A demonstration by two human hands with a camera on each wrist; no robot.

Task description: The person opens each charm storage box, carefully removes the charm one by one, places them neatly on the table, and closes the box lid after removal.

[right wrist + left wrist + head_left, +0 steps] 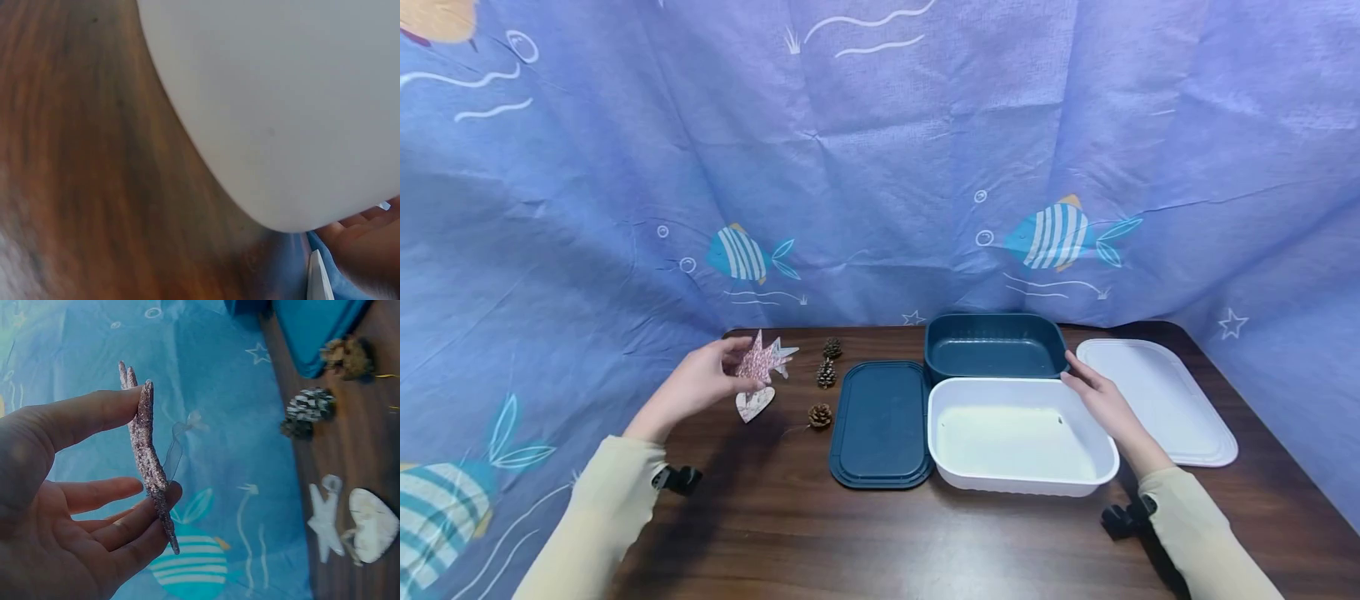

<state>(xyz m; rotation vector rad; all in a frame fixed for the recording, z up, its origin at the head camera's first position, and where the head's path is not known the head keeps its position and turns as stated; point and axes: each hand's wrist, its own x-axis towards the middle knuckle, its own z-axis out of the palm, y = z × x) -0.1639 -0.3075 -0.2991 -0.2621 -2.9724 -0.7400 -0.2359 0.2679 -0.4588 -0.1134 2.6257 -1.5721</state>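
Note:
My left hand [703, 379] pinches a glittery pink star ornament [758, 360], thumb on one edge and fingertips on the other. A ribbon loop [175, 453] hangs off it in the left wrist view. Below lie a white star ornament [325, 519] and a white heart ornament [755, 403]. My right hand [1105, 402] reaches along the right side of the white box [1022, 482], fingers extended by its back right corner and the dark teal box [996, 377]. In the right wrist view the white box's wall hides part of this hand [369, 244].
Pine cones [820, 416] form a column right of the ornaments. Beside them a dark teal lid [882, 425] lies flat, left of the white box. A white lid [1157, 400] lies at the right. A blue fish-patterned curtain [880, 167] hangs behind the wooden table [850, 542].

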